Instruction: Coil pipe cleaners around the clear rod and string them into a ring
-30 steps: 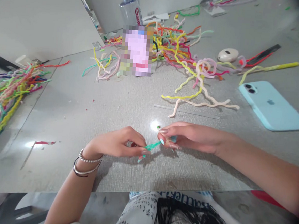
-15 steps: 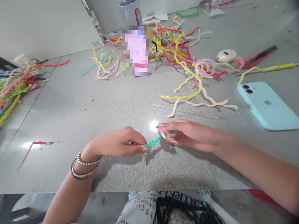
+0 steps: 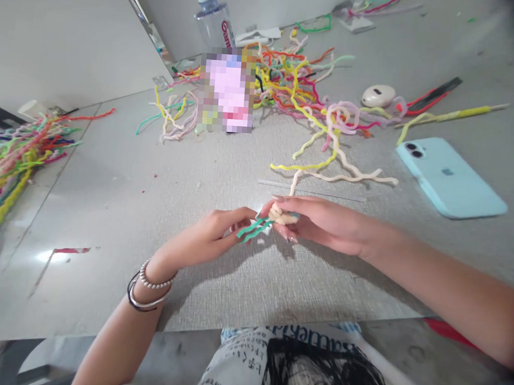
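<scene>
My left hand (image 3: 212, 233), with bracelets on its wrist, pinches a short green fuzzy pipe cleaner (image 3: 253, 228) just above the grey table (image 3: 119, 206). My right hand (image 3: 320, 221) meets it from the right. Its fingers close on a small cream-coloured fuzzy bundle (image 3: 282, 215) that joins the green piece. The two hands touch at the fingertips near the table's front middle.
A tangled heap of coloured pipe cleaners (image 3: 300, 84) lies behind the hands, another heap (image 3: 13, 152) at the left edge. A light blue phone (image 3: 449, 178) lies at the right, a thin clear rod (image 3: 314, 190) just beyond my hands, a water bottle (image 3: 210, 19) at the back.
Both hands have risen and shifted away from me. My left hand has turned so the green piece shows as wavy doubled strands. A cream bundle now shows in my right fingers.
</scene>
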Demonstrator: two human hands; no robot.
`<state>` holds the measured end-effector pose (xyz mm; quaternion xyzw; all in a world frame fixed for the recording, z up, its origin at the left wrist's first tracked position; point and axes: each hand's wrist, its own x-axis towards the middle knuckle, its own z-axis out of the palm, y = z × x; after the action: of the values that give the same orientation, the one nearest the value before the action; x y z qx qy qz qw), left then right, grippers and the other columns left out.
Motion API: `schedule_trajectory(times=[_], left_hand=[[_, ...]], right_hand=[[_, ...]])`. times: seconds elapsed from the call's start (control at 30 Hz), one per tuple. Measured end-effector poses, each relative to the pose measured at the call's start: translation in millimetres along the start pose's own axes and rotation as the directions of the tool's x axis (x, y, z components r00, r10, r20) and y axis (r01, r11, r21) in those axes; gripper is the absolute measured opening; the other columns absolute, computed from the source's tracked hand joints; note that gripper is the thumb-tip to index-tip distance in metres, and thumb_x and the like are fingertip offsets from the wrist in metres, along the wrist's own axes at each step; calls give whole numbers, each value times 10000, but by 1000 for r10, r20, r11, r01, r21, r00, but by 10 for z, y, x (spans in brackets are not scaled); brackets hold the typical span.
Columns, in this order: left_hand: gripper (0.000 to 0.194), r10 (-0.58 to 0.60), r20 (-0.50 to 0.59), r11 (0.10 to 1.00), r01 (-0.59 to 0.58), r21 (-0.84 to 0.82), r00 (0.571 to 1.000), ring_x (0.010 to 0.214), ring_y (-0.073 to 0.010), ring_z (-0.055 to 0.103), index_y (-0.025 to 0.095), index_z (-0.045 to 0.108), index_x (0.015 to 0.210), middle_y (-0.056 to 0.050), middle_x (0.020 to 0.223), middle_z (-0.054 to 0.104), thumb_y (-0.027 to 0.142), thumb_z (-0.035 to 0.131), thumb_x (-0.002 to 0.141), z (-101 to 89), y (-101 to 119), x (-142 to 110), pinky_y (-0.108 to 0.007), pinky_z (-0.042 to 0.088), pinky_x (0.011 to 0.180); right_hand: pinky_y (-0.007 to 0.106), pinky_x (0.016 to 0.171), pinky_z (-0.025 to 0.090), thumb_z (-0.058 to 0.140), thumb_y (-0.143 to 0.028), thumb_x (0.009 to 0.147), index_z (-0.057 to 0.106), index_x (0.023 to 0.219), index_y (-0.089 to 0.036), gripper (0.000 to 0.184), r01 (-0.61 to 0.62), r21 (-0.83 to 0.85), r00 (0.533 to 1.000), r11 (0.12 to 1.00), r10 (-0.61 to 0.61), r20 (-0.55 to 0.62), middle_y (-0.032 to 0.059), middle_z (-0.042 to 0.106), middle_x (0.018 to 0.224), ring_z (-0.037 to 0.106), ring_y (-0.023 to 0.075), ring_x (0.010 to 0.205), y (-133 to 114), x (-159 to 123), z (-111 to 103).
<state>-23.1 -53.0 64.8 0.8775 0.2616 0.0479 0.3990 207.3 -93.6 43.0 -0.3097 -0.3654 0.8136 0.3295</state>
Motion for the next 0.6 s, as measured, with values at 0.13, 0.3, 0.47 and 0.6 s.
schedule_trajectory(times=[0.13,0.3,0.47,0.6], left_hand=[[160,-44,-29,999,43,-33,999,750,-99,569,178,551,1013,12,849,642,199,394,993,41,50,15,-221,400,710],[197,-116,-88,993,117,14,989,614,-91,506,171,535,918,35,701,576,289,400,999,99,81,37,-226,360,605],[211,-164,-176,982,178,66,971,505,-63,370,185,563,911,81,590,453,347,453,989,135,103,33,-204,286,516],[296,-149,-171,987,157,34,974,498,-57,327,171,537,779,83,550,378,363,450,987,132,97,27,-188,266,490]], right_hand=[[245,620,408,574,-398,919,651,948,-148,264,18,-18,999,1000,-18,-33,19,611,741,529,122,659,8,13,11],[267,663,445,563,-384,919,643,978,-170,236,12,-49,1000,999,-13,-19,49,666,862,575,139,707,47,24,-6],[267,655,449,679,-363,845,626,1004,-196,236,-49,-10,999,999,48,-13,39,677,871,605,150,729,36,15,0],[247,652,440,697,-303,835,623,946,-189,175,-68,32,998,997,68,2,19,661,786,563,121,682,23,8,8]])
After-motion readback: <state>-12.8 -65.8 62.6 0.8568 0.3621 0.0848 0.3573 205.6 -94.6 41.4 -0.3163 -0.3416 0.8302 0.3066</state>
